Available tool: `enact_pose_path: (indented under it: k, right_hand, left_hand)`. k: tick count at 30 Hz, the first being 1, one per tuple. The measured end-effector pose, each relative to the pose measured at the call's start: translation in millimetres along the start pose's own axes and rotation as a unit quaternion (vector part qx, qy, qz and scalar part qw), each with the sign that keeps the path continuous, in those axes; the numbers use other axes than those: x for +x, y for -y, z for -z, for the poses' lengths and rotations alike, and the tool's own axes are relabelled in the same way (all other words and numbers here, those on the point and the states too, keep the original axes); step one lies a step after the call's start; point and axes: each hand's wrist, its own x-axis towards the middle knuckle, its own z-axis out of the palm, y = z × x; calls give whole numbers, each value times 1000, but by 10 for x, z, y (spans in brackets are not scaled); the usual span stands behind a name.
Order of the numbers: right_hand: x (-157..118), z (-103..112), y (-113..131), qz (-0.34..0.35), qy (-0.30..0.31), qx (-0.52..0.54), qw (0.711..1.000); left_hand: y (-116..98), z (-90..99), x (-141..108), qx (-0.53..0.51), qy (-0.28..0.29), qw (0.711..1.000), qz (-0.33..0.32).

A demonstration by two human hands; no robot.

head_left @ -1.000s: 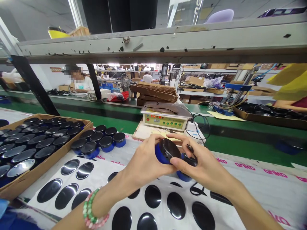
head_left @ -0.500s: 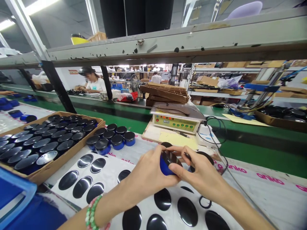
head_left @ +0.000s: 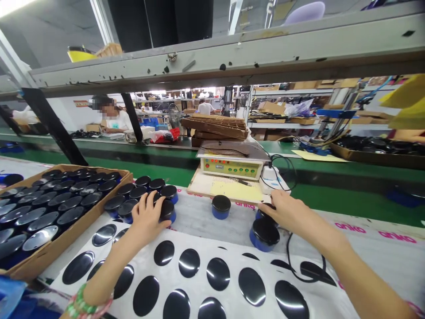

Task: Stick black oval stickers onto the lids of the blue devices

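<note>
My left hand (head_left: 148,219) reaches to a round part (head_left: 168,212) with a glossy black top and blue side, at the near right of a small cluster. Its fingers are spread, thumb and forefinger on either side of the part's left edge. My right hand (head_left: 287,212) is closed, its fingertips on another black and blue round part (head_left: 262,214), mostly hidden by the hand. Right in front of that stands a similar round part (head_left: 264,234). Between my hands, one more round part (head_left: 221,207) stands alone. Below lies a white sheet (head_left: 181,274) with black oval stickers.
A cardboard box (head_left: 114,190) full of such parts stands at left, beside a blue bin (head_left: 13,294). Behind the work surface sits a control box (head_left: 230,167) with red lights and a cable (head_left: 299,279) running forward. A shelf beam (head_left: 206,66) crosses overhead. A co-worker (head_left: 114,117) sits across.
My hands were together on one round part. They have parted: my left hand moved left to the cluster, my right hand right to the parts there. The camera view has shifted.
</note>
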Motion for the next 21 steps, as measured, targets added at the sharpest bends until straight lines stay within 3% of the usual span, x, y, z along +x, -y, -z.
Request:
enact_pose_path:
  k: [6, 12, 17, 21]
  right_hand:
    - [199, -183, -76, 0, 96, -14, 995]
    - [197, -140, -21, 13, 92, 15, 996]
    - [187, -197, 47, 20, 78, 44, 996]
    - [182, -177, 29, 35, 62, 76, 995]
  left_hand:
    - [-709, -397, 268, -116, 114, 975, -151]
    - [-1154, -714, 543, -217, 154, 937, -227]
    - [-1348, -677, 414, -225, 200, 920, -252]
    - [-1417, -410, 101, -186, 199, 939, -210]
